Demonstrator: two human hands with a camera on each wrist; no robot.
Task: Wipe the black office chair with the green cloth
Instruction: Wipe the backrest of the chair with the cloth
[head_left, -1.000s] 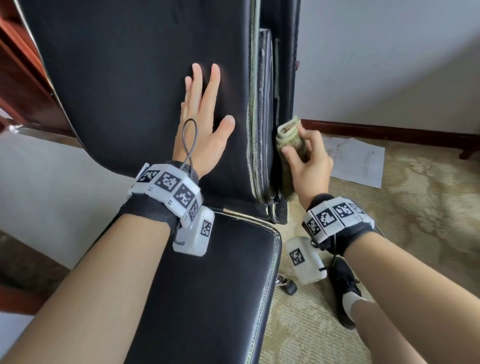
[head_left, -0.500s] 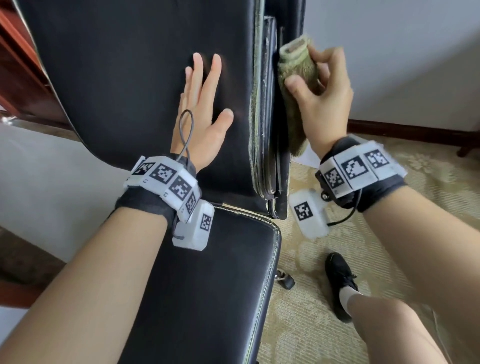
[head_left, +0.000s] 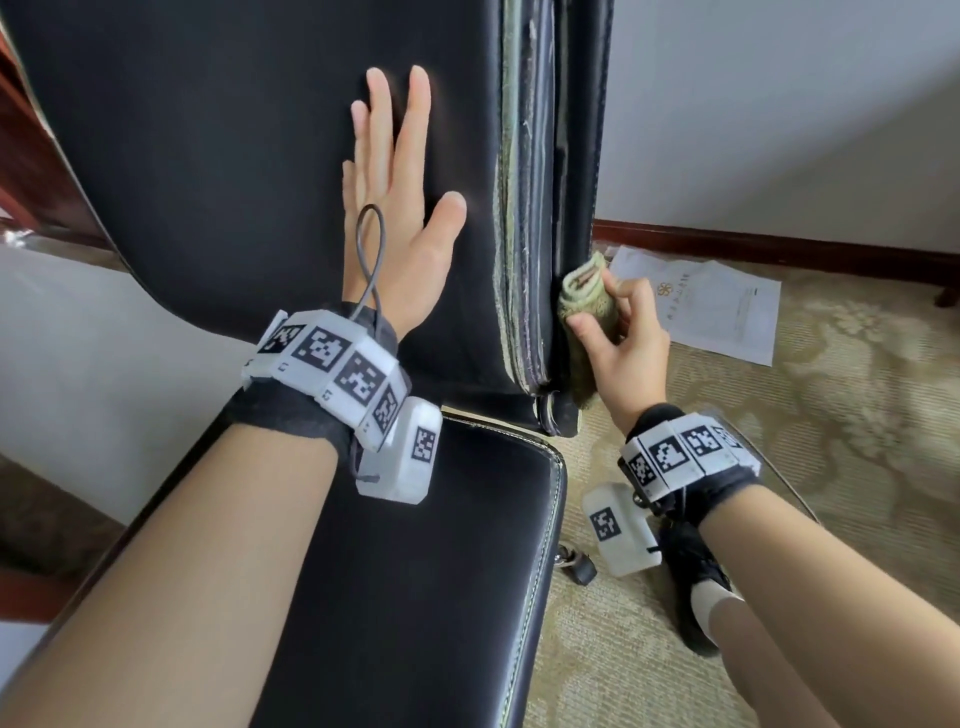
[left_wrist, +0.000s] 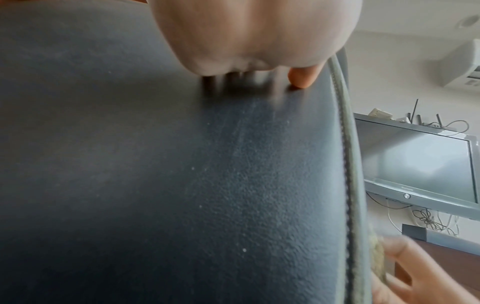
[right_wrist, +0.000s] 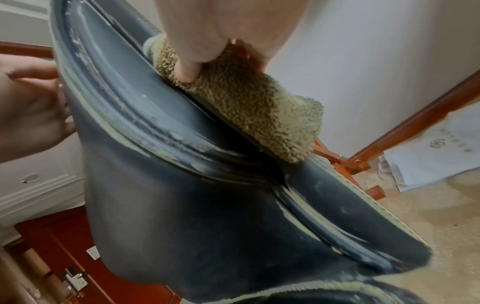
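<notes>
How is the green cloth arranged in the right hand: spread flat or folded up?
Folded up. The cloth shows rolled layers at its top end, and the right hand grips it as a thick wad against the chair's side edge.

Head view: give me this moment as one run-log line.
left hand: flat on black office chair backrest | right hand: grips green cloth | cloth: pressed against backrest side edge, low | phase: wiping

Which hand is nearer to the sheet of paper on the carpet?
Right. The right hand, holding the green cloth, is just beside the paper; the left hand presses the chair backrest, farther away.
</notes>
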